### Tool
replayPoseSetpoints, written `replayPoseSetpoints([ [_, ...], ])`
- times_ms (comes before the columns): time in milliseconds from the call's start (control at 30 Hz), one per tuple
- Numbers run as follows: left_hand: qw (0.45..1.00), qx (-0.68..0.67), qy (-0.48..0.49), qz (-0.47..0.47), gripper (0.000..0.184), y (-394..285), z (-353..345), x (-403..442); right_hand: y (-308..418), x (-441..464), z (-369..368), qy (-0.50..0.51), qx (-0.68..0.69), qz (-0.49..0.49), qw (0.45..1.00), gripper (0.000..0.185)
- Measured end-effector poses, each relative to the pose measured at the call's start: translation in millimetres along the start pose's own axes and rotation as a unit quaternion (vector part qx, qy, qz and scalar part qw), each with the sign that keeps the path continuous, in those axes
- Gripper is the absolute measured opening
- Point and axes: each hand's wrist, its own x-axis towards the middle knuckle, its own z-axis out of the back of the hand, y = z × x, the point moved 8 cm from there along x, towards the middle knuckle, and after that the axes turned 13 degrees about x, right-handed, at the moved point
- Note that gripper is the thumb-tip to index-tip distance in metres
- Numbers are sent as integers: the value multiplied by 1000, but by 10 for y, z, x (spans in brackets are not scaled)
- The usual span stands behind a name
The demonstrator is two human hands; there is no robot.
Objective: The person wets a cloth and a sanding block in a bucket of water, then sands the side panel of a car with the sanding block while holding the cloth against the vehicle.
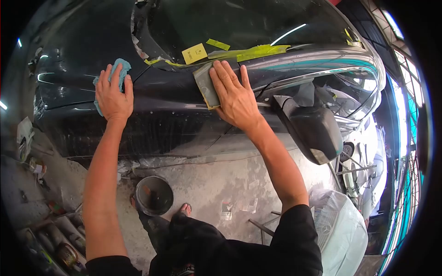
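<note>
My left hand (115, 94) presses a blue cloth (120, 69) onto the dark car's hood; its fingers rest over the cloth. My right hand (235, 94) lies on a grey-green sanding sheet or pad (205, 86) with a yellowish edge, against the car body below the windshield. The fingers of my right hand point up, the outermost one spread apart. A yellow paper (194, 54) sits on the car just above the pad, and yellow-green tape (262, 53) runs along the windshield edge. The car's dark body (161, 92) has light specks.
A side mirror (317, 133) juts out right of my right arm. Below on the concrete floor (207, 179) stands a dark bucket (154, 195) by my feet. A plastic-wrapped car part (340, 230) is at lower right, bins (60, 234) at lower left.
</note>
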Motion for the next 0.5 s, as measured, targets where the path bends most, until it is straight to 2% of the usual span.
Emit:
replayPoseSetpoints([
  [33,1000,0,0,-1,44,-6,3,-4,16,24,-26,13,-16,-9,1000,89],
  [300,1000,8,8,-5,44,-20,12,0,21,5,-176,-64,-8,-16,998,70],
  [433,1000,8,10,-7,45,-7,15,-13,-104,-104,-167,-58,30,-7,998,69],
  [500,1000,1,7,-8,45,-13,-6,2,-249,-208,-17,-63,6,-25,998,69],
])
